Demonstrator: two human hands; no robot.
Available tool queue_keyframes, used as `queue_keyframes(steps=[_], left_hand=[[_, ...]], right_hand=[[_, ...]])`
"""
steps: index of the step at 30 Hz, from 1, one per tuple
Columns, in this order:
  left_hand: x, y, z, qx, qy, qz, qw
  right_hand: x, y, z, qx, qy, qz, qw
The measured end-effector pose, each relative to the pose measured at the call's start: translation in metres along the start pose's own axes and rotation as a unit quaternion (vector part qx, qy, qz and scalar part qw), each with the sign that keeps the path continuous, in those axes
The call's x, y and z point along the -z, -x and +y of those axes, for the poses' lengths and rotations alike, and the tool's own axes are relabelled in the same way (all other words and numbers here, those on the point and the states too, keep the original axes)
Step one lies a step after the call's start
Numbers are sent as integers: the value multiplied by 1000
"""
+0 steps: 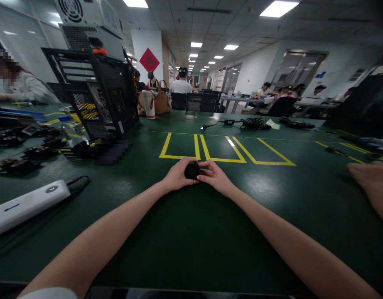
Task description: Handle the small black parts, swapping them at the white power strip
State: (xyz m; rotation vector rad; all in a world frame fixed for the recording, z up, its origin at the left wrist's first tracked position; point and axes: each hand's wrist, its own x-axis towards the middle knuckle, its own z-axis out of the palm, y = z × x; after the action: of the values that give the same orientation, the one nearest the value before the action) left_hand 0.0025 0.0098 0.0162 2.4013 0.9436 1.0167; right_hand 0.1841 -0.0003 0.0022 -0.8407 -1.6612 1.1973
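Both my hands meet over the green table [185, 232], just in front of the yellow taped boxes [210, 151]. Between them sits a small black object [191, 170]. My left hand [176, 175] curls round its left side with fingers closed on it. My right hand [214, 176] pinches its right side with thumb and fingertips. What the object is cannot be made out; most of it is hidden by my fingers.
A black open computer case [98, 97] stands at the left, dark small parts [17, 160] beside it. A white power strip [26, 204] lies near left. Cables and an adapter [241, 123] lie farther back. Another person's hand [370, 178] rests at the right edge. People sit at far tables.
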Motion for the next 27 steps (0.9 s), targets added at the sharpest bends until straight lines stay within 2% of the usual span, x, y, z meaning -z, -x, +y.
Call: queue_keyframes(steps=[9,19,27], left_hand=[[0,0,-1,1,8,-1,1000],[0,0,0,9,6,-3,1000],[1,0,0,2,2,-3,1000]], right_hand=[[2,-2,-1,-4,38,-13,999],[0,0,1,-5,3,-22,1000],[-1,-4,0,2,36,15,999]])
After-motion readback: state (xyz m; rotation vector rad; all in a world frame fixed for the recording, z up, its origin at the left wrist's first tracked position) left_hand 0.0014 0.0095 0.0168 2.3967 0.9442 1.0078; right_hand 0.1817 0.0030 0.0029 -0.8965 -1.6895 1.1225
